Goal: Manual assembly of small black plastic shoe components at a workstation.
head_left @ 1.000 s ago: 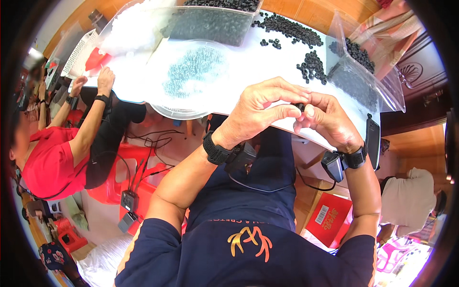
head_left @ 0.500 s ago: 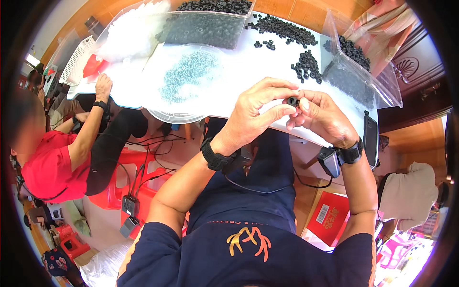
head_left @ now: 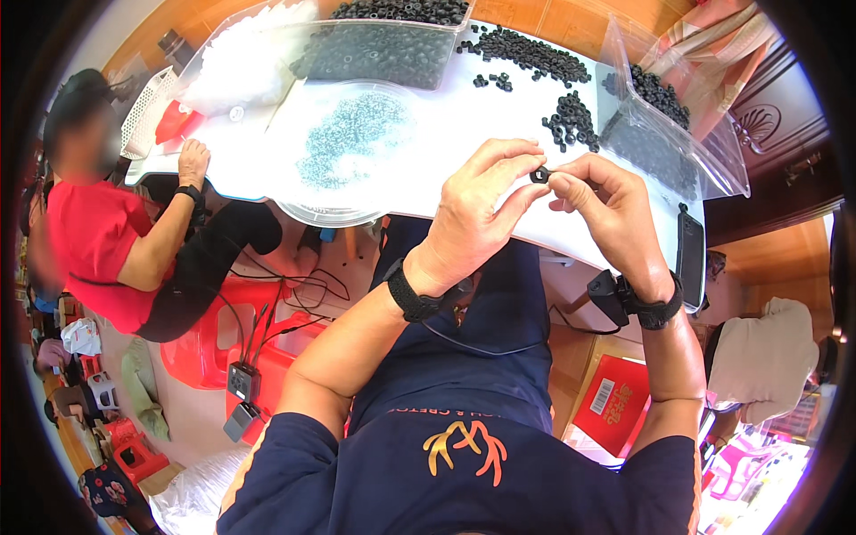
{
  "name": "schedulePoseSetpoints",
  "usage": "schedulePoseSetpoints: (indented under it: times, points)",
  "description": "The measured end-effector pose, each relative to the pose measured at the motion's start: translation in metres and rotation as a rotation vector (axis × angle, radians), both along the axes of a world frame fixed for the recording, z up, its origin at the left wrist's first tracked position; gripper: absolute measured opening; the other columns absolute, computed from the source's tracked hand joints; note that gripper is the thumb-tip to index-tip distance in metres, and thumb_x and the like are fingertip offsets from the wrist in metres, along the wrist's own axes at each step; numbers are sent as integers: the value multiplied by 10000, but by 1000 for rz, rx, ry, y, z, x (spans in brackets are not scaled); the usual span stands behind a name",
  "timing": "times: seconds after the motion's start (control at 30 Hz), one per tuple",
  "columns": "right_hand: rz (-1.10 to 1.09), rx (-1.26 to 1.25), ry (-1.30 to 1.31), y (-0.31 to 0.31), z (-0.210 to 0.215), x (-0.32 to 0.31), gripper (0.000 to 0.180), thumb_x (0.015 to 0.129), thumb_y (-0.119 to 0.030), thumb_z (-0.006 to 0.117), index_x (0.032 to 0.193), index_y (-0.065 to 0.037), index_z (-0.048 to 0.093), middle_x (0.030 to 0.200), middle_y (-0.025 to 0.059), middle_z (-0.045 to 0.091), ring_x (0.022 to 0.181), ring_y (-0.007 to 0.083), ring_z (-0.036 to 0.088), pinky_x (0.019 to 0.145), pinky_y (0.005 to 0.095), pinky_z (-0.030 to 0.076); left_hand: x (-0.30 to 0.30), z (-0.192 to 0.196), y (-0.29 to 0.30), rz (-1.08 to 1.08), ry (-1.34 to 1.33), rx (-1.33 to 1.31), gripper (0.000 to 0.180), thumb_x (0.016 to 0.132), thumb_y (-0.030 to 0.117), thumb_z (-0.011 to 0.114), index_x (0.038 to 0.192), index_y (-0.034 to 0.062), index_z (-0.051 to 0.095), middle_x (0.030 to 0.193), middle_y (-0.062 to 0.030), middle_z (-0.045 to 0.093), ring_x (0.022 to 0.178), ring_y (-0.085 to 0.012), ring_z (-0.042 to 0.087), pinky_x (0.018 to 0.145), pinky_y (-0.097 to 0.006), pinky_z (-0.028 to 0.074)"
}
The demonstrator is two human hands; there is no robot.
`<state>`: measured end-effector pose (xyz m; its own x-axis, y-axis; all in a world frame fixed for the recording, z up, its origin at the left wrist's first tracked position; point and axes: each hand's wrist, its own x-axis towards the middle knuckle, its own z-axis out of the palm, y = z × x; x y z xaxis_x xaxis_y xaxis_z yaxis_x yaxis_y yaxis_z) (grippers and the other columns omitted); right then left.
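Observation:
Over the near edge of the white table, my left hand [head_left: 477, 201] pinches a small black cylindrical piece [head_left: 539, 176] between thumb and fingertips. A small pale mark or opening shows on its end. My right hand [head_left: 611, 201] is closed at the fingertips against the piece's right side; anything between those fingers is too small to make out. Similar black pieces lie in a small pile [head_left: 571, 122] beyond my hands and a larger pile [head_left: 530, 55] farther back. To the left, a round clear tray [head_left: 299, 212] holds many tiny clear pieces.
Clear bins with black pieces stand at the back [head_left: 383, 58] and right [head_left: 655, 138]. A black phone [head_left: 690, 259] lies at the right edge. A person in a red shirt [head_left: 98, 236] sits left, one hand by a red object [head_left: 176, 123]. Cables hang near red stools [head_left: 209, 343].
My hands have shifted slightly left and the black piece has turned in my left fingers. My right fingers have drawn together at its side. The person at left has moved their head and body.

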<state>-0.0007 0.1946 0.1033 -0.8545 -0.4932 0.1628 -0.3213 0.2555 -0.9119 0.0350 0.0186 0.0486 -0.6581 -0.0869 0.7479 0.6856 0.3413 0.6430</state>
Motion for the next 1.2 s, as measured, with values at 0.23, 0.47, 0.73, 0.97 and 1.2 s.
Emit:
schedulePoseSetpoints:
  times: [0.23, 0.47, 0.73, 0.97, 1.2]
  points:
    - [-15, 37, 181, -1, 0, 8, 178, 965, -124, 603, 978, 39, 672, 796, 76, 638, 706, 130, 639, 633, 259, 510, 2, 3, -3, 12, -41, -19, 271, 794, -22, 730, 1062, 4, 692, 1092, -138, 675, 1002, -255, 667, 844, -328, 545]
    - [7, 59, 169, -2, -2, 4, 284, 1020, -204, 523, 970, 39, 660, 806, 86, 643, 697, 138, 639, 622, 268, 517, 0, -1, -5, -21, -40, 46, 222, 789, 28, 754, 995, -14, 683, 1027, -144, 679, 913, -268, 679, 774, -332, 546]
    - [-5, 186, -17, -8, -7, 0, 323, 1022, -273, 522, 965, 15, 657, 747, 60, 622, 645, 102, 595, 559, 259, 513, 0, -6, -1, -80, -176, 77, 216, 866, -4, 669, 1081, -1, 692, 1112, -120, 666, 1013, -195, 652, 875, -303, 523]
    - [-38, 53, -105, 3, -32, -34, 283, 1004, -245, 547, 1003, 4, 680, 819, 47, 635, 712, 100, 598, 596, 251, 521, -11, -25, -6, -290, -396, 461, 212, 919, 17, 635, 1125, -10, 676, 1170, -97, 641, 1078, -155, 610, 971, -295, 480]
    - [42, 226, -104, 2, -9, -41, 273, 985, -250, 578, 982, 5, 674, 826, 22, 621, 724, 86, 576, 622, 240, 512, 9, -37, -26, -432, -532, 477, 226, 937, 60, 624, 1150, 1, 672, 1179, -91, 652, 1095, -149, 588, 976, -302, 460]
